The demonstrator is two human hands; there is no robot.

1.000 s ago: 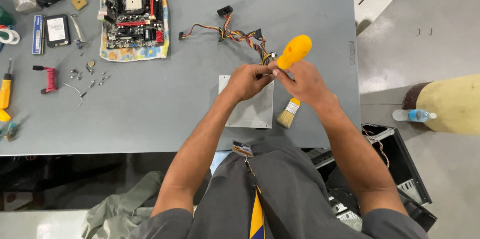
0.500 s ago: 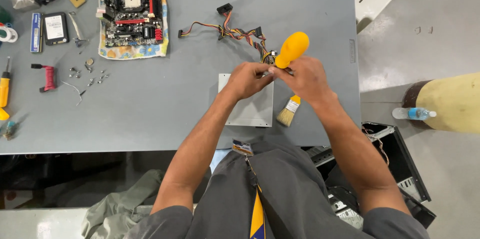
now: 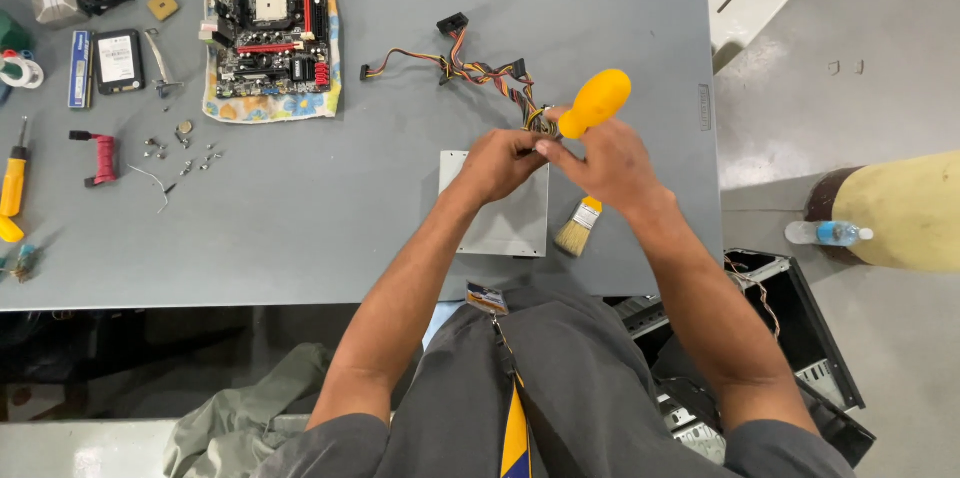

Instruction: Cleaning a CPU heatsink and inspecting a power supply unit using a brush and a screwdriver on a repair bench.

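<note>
Both hands are up close together over the grey table (image 3: 400, 228), nearly touching at the fingertips. My right hand (image 3: 605, 166) is wrapped around the yellow bulb blower (image 3: 594, 103), round end sticking up and away from me, and my left hand (image 3: 500, 163) is pinched at its nozzle end, right where the bundle of coloured power cables (image 3: 480, 73) comes in; can't really tell if I'm gripping the nozzle or a cable there, my fingers cover it. Right under my hands sits the grey metal power supply box (image 3: 500, 223), flat on the table, and a small paintbrush (image 3: 578, 228) lies just beside its right edge, bristles toward me. Further out to the left there's the motherboard (image 3: 268, 18) on a flowery cloth (image 3: 270, 106), some loose screws (image 3: 180, 150), a red-handled tool (image 3: 100, 153), and a yellow screwdriver (image 3: 12, 188) at the far edge. Off the table on my right, an open black PC case (image 3: 790, 338) on the floor.
</note>
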